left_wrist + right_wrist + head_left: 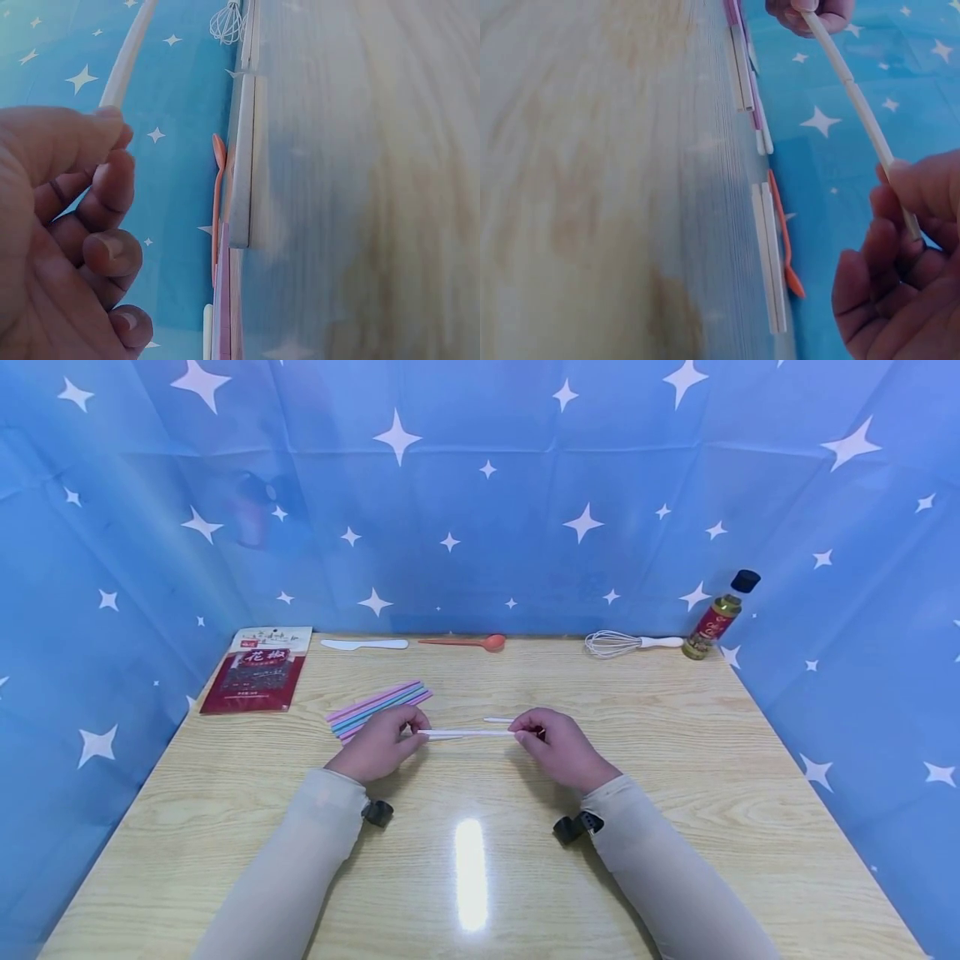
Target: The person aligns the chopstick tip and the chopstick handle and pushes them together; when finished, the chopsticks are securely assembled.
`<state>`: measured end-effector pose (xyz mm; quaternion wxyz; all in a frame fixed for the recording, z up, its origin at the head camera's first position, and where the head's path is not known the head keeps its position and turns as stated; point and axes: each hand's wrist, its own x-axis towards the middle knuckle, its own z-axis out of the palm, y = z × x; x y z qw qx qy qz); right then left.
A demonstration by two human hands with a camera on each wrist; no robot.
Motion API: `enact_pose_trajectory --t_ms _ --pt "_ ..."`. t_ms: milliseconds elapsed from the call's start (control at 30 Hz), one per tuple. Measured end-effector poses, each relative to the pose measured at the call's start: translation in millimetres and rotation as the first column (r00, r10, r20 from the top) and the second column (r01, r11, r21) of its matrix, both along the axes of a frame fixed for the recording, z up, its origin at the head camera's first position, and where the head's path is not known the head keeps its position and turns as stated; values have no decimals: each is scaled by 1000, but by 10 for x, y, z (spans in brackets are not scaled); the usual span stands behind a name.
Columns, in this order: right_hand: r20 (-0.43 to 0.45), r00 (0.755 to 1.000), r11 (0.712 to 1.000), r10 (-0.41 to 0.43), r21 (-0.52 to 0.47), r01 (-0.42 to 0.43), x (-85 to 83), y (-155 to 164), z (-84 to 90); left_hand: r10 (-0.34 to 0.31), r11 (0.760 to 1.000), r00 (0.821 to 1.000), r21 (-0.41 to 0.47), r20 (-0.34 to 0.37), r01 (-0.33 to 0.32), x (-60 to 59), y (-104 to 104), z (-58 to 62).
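Note:
Between my two hands a thin white stick [472,732] spans, held up off the table. My left hand [382,745] pinches its left end between thumb and forefinger, the other fingers loosely curled. My right hand [561,749] pinches the other end the same way. In the right wrist view the stick [868,120] has a seam and slight bend partway along, as if two lengths meet there. Close by on the table lie white sticks: one [448,737] just below the held stick, another [498,720] partly hidden behind my right hand.
Pink and teal straws [378,708] lie behind my left hand. Along the back edge are a red seasoning packet [258,672], a white knife [363,644], an orange spoon [491,643], a whisk [618,644] and an oil bottle [712,622]. A blue starred curtain [480,493] surrounds the table.

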<state>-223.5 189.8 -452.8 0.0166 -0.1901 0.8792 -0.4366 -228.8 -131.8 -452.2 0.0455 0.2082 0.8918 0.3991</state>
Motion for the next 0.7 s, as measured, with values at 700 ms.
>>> enact_pose_trajectory --t_ms 700 --pt "-15 1000 998 -7 -63 6 23 -5 8 -39 993 997 106 -66 46 60 90 45"
